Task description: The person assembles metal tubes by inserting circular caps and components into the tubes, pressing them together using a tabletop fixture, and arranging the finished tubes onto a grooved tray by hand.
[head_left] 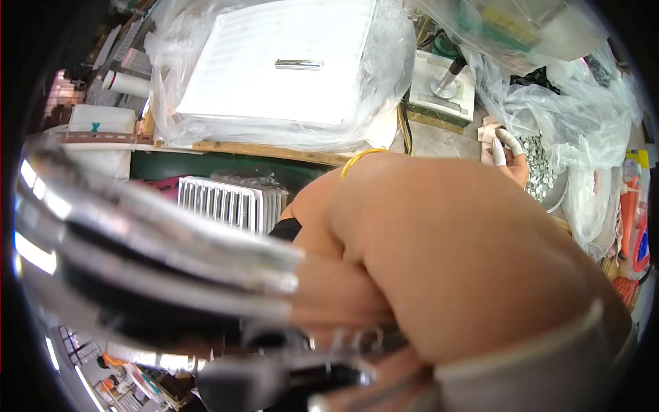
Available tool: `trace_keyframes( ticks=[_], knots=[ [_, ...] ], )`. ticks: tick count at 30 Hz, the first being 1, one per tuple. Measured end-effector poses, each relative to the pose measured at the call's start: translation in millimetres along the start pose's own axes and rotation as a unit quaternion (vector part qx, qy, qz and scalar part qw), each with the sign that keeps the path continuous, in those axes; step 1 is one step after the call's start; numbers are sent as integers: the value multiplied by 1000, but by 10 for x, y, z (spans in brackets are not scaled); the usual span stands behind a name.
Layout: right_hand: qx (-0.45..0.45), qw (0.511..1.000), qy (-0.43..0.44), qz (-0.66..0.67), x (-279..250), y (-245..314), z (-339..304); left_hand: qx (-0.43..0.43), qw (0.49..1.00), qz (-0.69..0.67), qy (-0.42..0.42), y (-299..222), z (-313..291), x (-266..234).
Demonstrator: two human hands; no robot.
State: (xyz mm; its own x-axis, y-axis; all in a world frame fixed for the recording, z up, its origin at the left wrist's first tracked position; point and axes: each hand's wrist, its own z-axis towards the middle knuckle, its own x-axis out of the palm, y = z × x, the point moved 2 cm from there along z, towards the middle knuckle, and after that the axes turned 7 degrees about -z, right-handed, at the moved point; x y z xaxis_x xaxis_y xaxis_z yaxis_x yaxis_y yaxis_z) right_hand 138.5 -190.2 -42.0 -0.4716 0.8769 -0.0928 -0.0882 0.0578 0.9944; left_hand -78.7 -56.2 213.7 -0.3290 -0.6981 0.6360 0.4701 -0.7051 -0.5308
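Note:
Far right, my right hand (pixel 516 167) shows past a large bare arm, its fingers curled and pale tape round the fingertips. Beside them is a small pinkish-beige piece (pixel 487 132); whether the fingers grip it or only touch it is unclear. Right next to the hand lies a heap of small shiny silvery pieces (pixel 539 165) in a clear plastic bag. The bare arm (pixel 446 220) fills the middle and hides much of the work area. A yellow band (pixel 360 159) shows behind it. I do not see my left hand.
A white board (pixel 240 65) on clear plastic carries a short shiny metal bar (pixel 298 64). Right of it stands a block-like fixture (pixel 439 96) with a dark-handled post. White ribbed trays (pixel 220 202) stand below the bench edge. Blurred shiny metal (pixel 171 240) covers the lower left.

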Motion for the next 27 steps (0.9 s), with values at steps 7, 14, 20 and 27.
trace_keyframes(
  ticks=[7, 14, 20, 27],
  knots=[
    [2, 999, 35, -26, -91, 175, -58, 2, 988, -57, 146, 93, 129, -48],
    [-43, 973, -168, -155, -766, 35, 173, -33, 967, -206, 143, 272, -84, -868],
    [-8, 896, -16, -444, -892, 123, 298, -9, 969, 55, -239, 391, -608, -1599],
    [12, 847, 10, -532, -817, 142, 417, -68, 924, 102, -363, 591, -631, -1740]
  ],
)
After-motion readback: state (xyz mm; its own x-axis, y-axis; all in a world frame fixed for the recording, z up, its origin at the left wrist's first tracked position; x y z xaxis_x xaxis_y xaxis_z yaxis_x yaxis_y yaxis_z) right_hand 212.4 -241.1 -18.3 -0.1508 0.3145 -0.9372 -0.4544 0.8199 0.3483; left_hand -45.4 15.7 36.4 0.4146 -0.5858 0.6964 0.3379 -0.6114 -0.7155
